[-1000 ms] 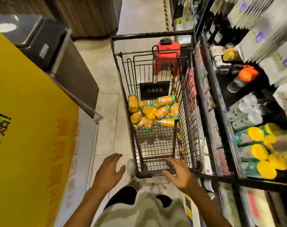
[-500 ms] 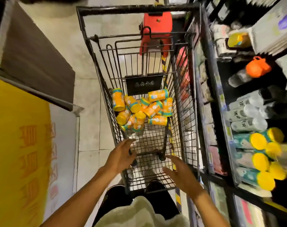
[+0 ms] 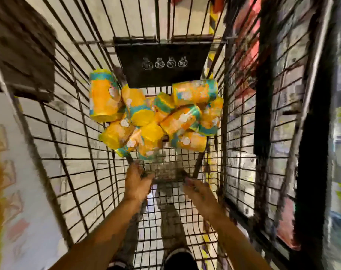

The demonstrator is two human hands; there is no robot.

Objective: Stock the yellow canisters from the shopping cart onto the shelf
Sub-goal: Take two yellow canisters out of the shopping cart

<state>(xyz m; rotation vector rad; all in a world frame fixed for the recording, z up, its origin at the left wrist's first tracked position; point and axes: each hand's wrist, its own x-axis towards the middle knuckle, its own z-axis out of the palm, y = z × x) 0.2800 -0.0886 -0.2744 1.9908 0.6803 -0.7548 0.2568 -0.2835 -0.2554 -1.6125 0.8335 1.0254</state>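
Several yellow canisters (image 3: 156, 115) with teal bands lie in a heap at the far end of the wire shopping cart (image 3: 72, 145). Both my arms reach down inside the cart basket. My left hand (image 3: 135, 181) is just short of the nearest canister (image 3: 146, 151), fingers extended toward it and holding nothing. My right hand (image 3: 195, 187) is a little lower and to the right, fingers straight, also empty. The frame is heavily blurred by motion.
A black sign panel (image 3: 161, 61) hangs on the cart's far wall above the heap. The store shelf (image 3: 306, 133) with packaged goods runs along the right side. A yellow and white sign board (image 3: 8, 182) stands at the left.
The view has dropped closer into the cart. Both hands have moved forward from the cart's near edge into the basket, toward the heap of canisters.
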